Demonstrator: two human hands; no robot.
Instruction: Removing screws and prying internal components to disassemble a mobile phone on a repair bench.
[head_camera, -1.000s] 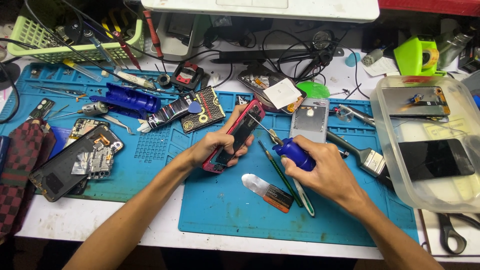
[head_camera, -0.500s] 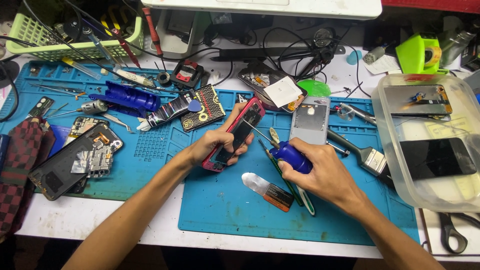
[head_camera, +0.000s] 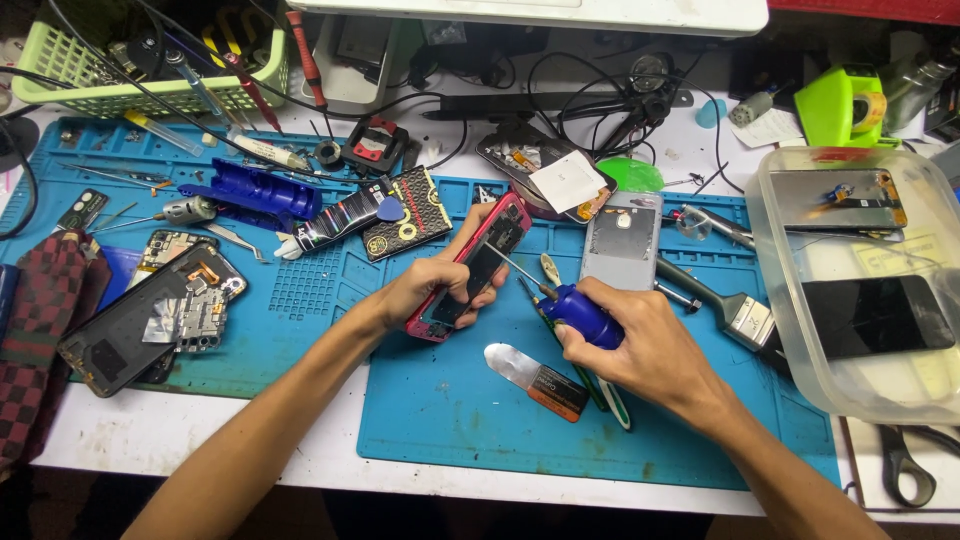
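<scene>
My left hand (head_camera: 432, 282) grips an opened phone with a red frame (head_camera: 470, 262), tilted up off the blue work mat (head_camera: 470, 420). My right hand (head_camera: 640, 345) is closed around a blue-handled screwdriver (head_camera: 575, 312); its thin metal tip points into the upper part of the phone's inside. A flat metal pry tool (head_camera: 535, 378) lies on the mat just below my hands. Green tweezers (head_camera: 610, 400) lie under my right hand.
A grey phone back panel (head_camera: 622, 240) and a brush (head_camera: 730, 305) lie right of my hands. A clear plastic tub (head_camera: 870, 290) with phone parts stands far right. Another dismantled phone (head_camera: 150, 315) lies on the left mat, with a blue tool (head_camera: 250, 192), a green basket (head_camera: 150, 60) and cables behind.
The view has shifted slightly. Both hands stay on the phone and screwdriver, with the screwdriver tip still at the phone's inside.
</scene>
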